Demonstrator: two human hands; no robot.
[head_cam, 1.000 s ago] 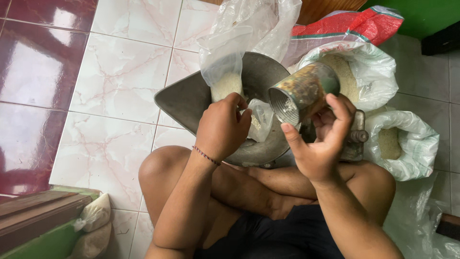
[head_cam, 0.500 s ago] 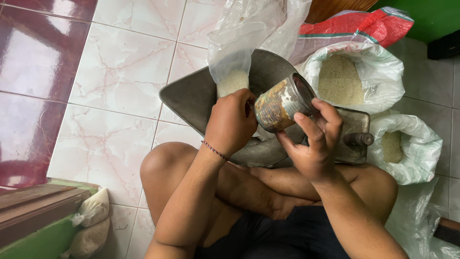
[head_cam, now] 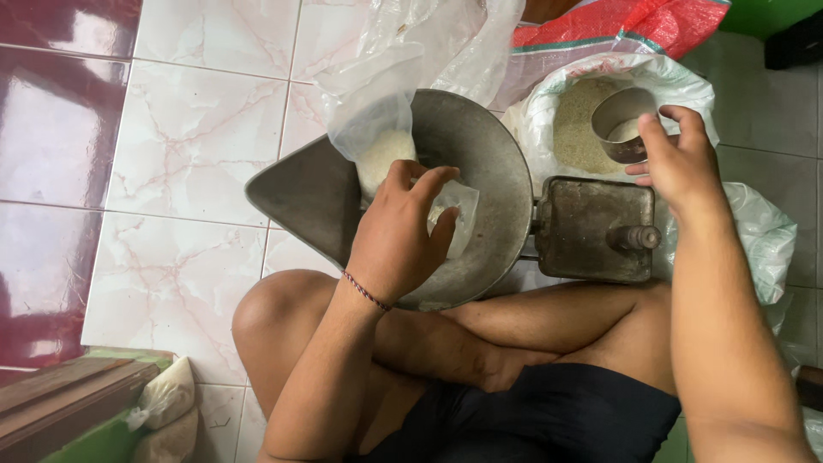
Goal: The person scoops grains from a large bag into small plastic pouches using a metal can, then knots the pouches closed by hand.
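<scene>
Left hand (head_cam: 396, 227) grips the clear bag (head_cam: 377, 129) of rice, fingertips hidden; right hand (head_cam: 677, 163) clasps the tin can (head_cam: 621, 124), partly covering it

Right sack (head_cam: 763, 249) cut off; contents perhaps hidden

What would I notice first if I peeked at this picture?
Right in the middle, the left hand holds a clear plastic bag with white grains in it over a big grey metal scale pan. At the upper right, the right hand holds a metal can over an open sack of grain.
</scene>
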